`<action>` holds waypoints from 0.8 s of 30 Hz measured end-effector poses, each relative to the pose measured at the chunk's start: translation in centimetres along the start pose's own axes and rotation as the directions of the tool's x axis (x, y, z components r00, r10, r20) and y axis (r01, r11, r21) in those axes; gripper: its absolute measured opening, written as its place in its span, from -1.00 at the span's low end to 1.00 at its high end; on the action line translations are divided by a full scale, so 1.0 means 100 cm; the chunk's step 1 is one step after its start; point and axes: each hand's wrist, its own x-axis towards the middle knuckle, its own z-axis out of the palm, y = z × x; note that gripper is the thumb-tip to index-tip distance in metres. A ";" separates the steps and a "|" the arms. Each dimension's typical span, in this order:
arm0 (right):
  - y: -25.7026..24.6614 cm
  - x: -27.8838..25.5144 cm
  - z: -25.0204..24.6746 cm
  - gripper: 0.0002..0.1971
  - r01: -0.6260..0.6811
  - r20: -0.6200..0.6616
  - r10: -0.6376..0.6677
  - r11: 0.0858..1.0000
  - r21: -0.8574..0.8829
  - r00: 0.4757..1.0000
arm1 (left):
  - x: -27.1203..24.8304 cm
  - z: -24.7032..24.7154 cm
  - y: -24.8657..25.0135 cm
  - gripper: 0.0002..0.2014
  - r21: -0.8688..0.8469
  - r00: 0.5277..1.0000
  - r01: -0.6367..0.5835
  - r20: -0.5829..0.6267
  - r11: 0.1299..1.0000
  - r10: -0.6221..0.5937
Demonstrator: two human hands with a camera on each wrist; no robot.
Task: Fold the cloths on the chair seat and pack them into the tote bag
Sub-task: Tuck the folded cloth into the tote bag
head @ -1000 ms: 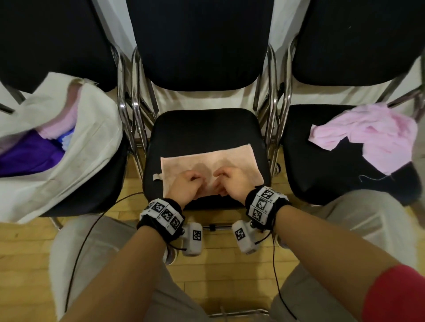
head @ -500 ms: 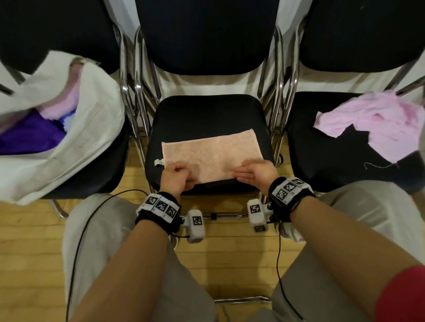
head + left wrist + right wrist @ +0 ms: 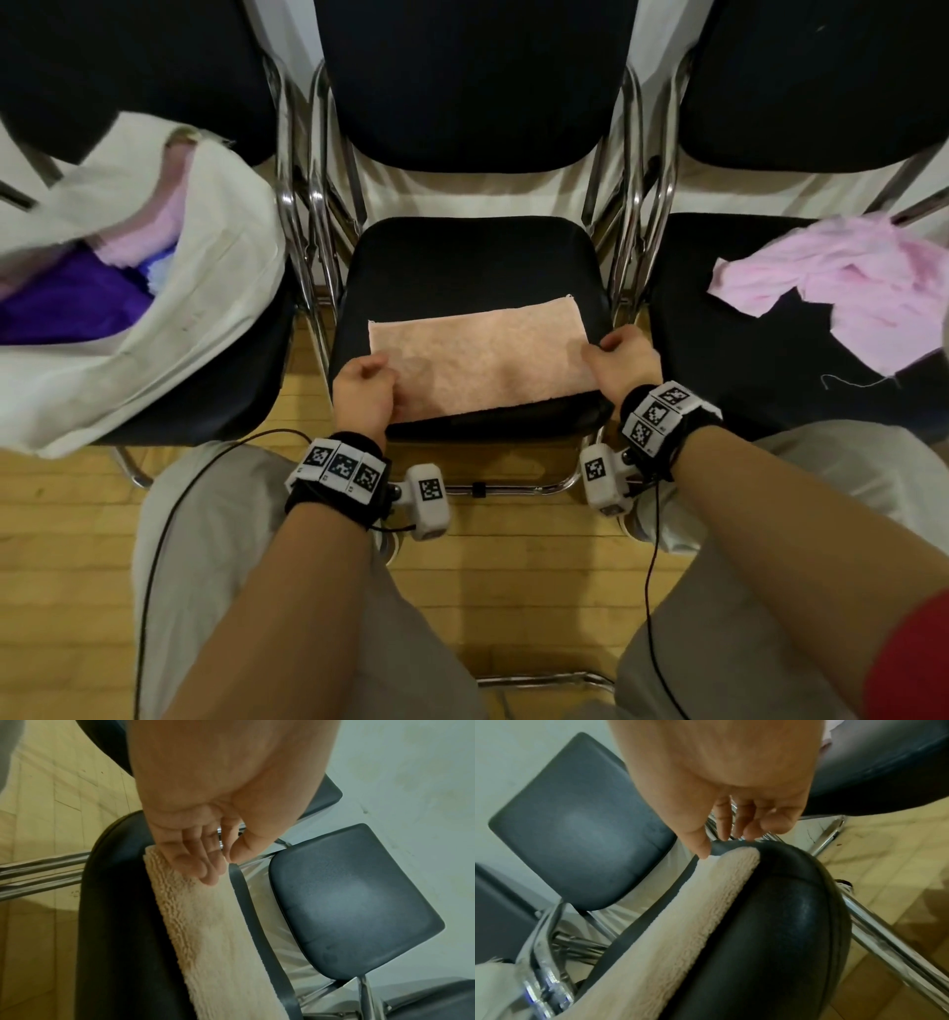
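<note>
A peach cloth (image 3: 482,360), folded into a strip, lies flat across the front of the middle chair seat (image 3: 472,257). My left hand (image 3: 367,385) rests on its left end; in the left wrist view the fingers (image 3: 203,866) lie nearly straight on the pile of the cloth (image 3: 218,933). My right hand (image 3: 616,360) is at the right end. There the thumb (image 3: 700,845) touches the cloth (image 3: 693,912) at its edge, and the loosely bent fingers hang just past its end. A white tote bag (image 3: 169,308) lies open on the left chair.
The tote holds a purple cloth (image 3: 67,308) and a pink one (image 3: 154,231). A crumpled pink cloth (image 3: 847,293) lies on the right chair seat. Chrome chair frames (image 3: 303,246) stand between the seats. My knees are close in front, above a wooden floor.
Both hands have slid apart along the peach cloth, from its middle out to its left and right ends. The cloth now lies smoother.
</note>
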 end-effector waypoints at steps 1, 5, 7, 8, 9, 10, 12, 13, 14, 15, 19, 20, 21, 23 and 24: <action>0.001 0.005 0.001 -0.62 0.002 0.025 -0.001 0.998 -0.055 1.000 | 0.001 -0.001 0.001 -0.81 0.025 0.999 -0.029 -0.025 0.999 0.030; -0.002 0.014 0.006 -0.50 0.002 0.110 0.027 0.968 -0.252 0.994 | 0.003 -0.002 0.001 -0.77 0.107 0.992 -0.091 -0.075 0.990 0.099; -0.009 0.013 0.009 -0.48 0.014 0.120 0.024 0.952 -0.307 0.992 | 0.003 -0.002 0.000 -0.75 0.168 0.990 -0.110 -0.073 0.980 0.123; -0.013 0.013 0.009 -0.51 0.014 0.130 0.030 0.947 -0.322 0.991 | 0.003 -0.003 -0.001 -0.75 0.198 0.989 -0.113 -0.068 0.974 0.129; -0.017 0.012 0.009 -0.55 0.010 0.143 0.039 0.945 -0.327 0.989 | 0.003 -0.003 0.000 -0.76 0.219 0.989 -0.116 -0.065 0.969 0.133; -0.019 0.012 0.010 -0.58 0.006 0.155 0.047 0.946 -0.325 0.987 | 0.003 -0.003 -0.001 -0.76 0.235 0.989 -0.119 -0.062 0.965 0.137; -0.022 0.013 0.008 -0.66 -0.015 0.161 0.063 0.959 -0.284 0.985 | 0.003 -0.003 0.000 -0.75 0.253 0.991 -0.110 -0.053 0.961 0.127; -0.023 0.014 0.007 -0.70 -0.030 0.153 0.069 0.970 -0.243 0.986 | 0.003 -0.003 0.001 -0.74 0.256 0.993 -0.097 -0.043 0.962 0.112; -0.023 0.014 0.005 -0.71 -0.046 0.137 0.074 0.979 -0.197 0.988 | 0.003 -0.002 0.002 -0.74 0.258 0.995 -0.080 -0.029 0.963 0.090; -0.023 0.015 0.003 -0.71 -0.065 0.121 0.085 0.985 -0.158 0.989 | 0.002 -0.001 0.003 -0.74 0.262 0.998 -0.064 -0.013 0.963 0.069; -0.020 0.017 -0.006 -0.76 -0.111 0.116 0.117 0.992 -0.061 0.986 | 0.001 0.002 0.003 -0.76 0.265 0.999 -0.054 0.019 0.963 0.051; -0.019 0.017 -0.008 -0.74 -0.120 0.123 0.124 0.992 -0.043 0.985 | 0.001 0.003 0.003 -0.76 0.262 0.998 -0.059 0.025 0.963 0.055; -0.018 0.017 -0.009 -0.71 -0.127 0.131 0.129 0.992 -0.022 0.983 | 0.002 0.003 0.003 -0.75 0.259 0.998 -0.064 0.031 0.964 0.058; -0.020 0.015 -0.010 -0.67 -0.137 0.165 0.135 0.991 0.003 0.977 | 0.003 0.002 0.004 -0.76 0.242 0.998 -0.060 0.043 0.968 0.051; -0.021 0.013 -0.011 -0.65 -0.143 0.186 0.138 0.990 0.017 0.973 | 0.002 0.001 0.005 -0.77 0.234 0.998 -0.054 0.049 0.971 0.044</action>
